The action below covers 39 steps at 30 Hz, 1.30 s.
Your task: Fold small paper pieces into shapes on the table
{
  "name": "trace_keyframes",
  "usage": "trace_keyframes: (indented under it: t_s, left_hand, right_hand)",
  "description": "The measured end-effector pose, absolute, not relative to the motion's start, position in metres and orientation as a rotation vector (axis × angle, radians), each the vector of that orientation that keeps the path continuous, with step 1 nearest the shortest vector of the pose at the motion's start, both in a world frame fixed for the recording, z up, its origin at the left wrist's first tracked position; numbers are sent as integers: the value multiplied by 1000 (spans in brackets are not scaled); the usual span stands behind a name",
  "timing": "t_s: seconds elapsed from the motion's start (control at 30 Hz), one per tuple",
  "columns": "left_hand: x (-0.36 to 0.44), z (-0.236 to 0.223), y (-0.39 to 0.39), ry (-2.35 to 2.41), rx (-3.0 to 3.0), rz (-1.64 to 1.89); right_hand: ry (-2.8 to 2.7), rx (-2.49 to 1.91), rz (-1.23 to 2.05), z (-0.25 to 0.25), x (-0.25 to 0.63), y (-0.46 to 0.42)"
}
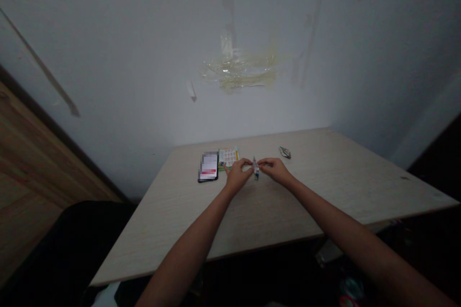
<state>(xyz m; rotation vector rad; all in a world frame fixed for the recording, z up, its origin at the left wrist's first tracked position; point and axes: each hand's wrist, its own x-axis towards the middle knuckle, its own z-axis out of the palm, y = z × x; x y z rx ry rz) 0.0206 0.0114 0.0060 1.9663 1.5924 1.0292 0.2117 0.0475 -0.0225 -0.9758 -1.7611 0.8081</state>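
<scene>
Over the middle of the table, my left hand (237,175) and my right hand (276,169) meet around a narrow folded piece of printed paper (256,172). The thumb and fingers of each hand pinch it, one hand on either side. It looks white and grey, with a blue patch and greenish parts near its lower end; its finer details are too small to make out. Just beyond my left hand lies a colourful printed sheet (229,155), partly covered by the hand. Farther right, past my right hand, rests a small folded printed paper piece (285,152).
Left of the printed sheet lies a smartphone (208,167) with a lit, blurred screen. The pale wooden table (173,211) meets a wall with old tape (245,74) on it. At the left are a dark chair-like shape (82,235) and wooden panelling (32,172).
</scene>
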Motion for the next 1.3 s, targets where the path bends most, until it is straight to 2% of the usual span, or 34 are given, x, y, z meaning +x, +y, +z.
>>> trace_keyframes:
  t_s: [0.47, 1.3]
  left_hand:
    - [13, 7, 20, 1477, 1978, 1041]
    - [-4, 0, 24, 1545, 2241, 784]
  right_hand:
    - [-1749, -1041, 716, -20, 218, 49]
    - [-2007, -1066, 458, -25, 230, 55]
